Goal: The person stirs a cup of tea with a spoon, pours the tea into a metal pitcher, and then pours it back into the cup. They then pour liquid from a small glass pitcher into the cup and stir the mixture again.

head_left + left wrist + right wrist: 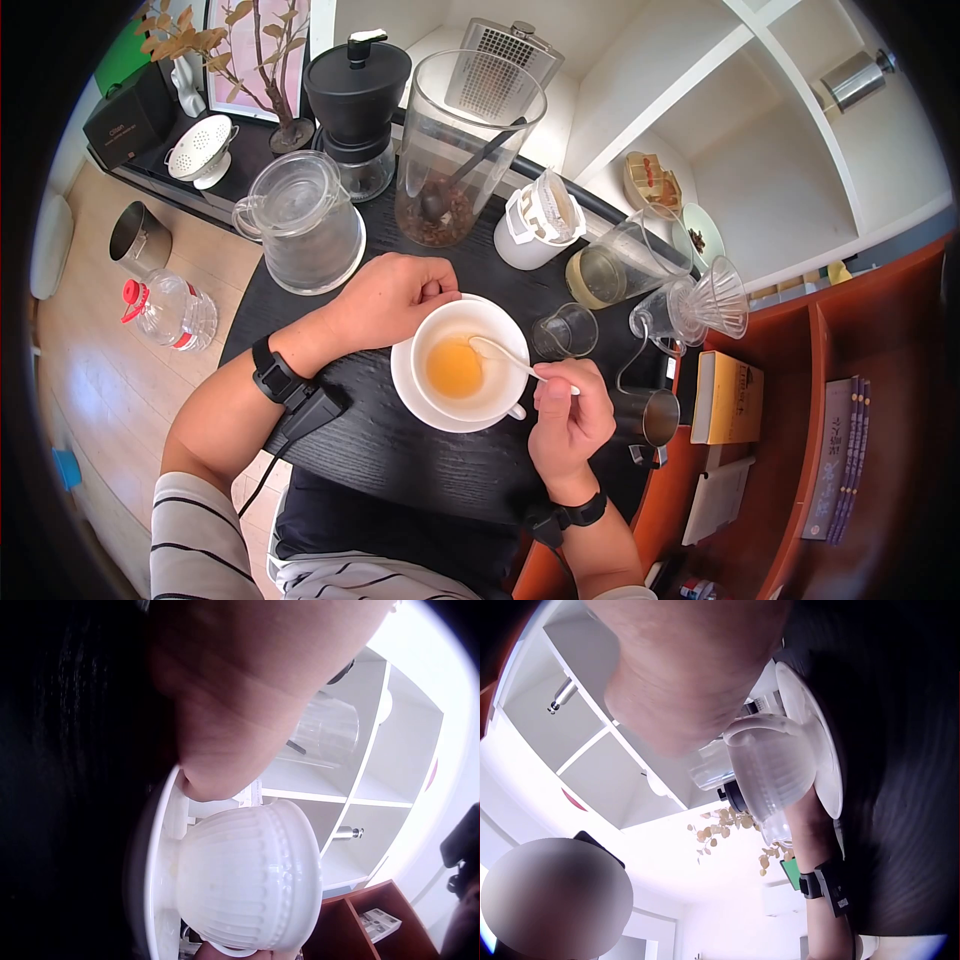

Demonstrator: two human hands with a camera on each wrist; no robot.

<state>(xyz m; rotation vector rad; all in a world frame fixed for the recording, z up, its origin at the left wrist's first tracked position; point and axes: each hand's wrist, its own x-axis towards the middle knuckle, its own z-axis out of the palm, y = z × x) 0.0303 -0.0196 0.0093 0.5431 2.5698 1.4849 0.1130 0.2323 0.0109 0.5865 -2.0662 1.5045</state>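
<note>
A white cup (502,400) holding amber liquid (453,368) stands on a white saucer (408,402) on the black table. My left hand (395,295), fingers curled, grips the saucer's far-left edge beside the cup; its fingertips are partly hidden. Between thumb and fingers, my right hand (570,415) pinches a white spoon (508,358), whose bowl dips into the liquid. In the left wrist view, the left hand (232,712) meets the saucer (156,892) beside the ribbed cup (240,877). The right wrist view has the right hand (682,682) above the cup (769,769).
Behind the cup are a lidded glass jug (305,230), a black grinder (357,90), a tall glass vessel (450,150) and a white drip-bag cup (535,235). Rightward stand a small glass (565,330), a tilted-looking beaker (610,270), a glass dripper (690,310) and a metal pitcher (655,415).
</note>
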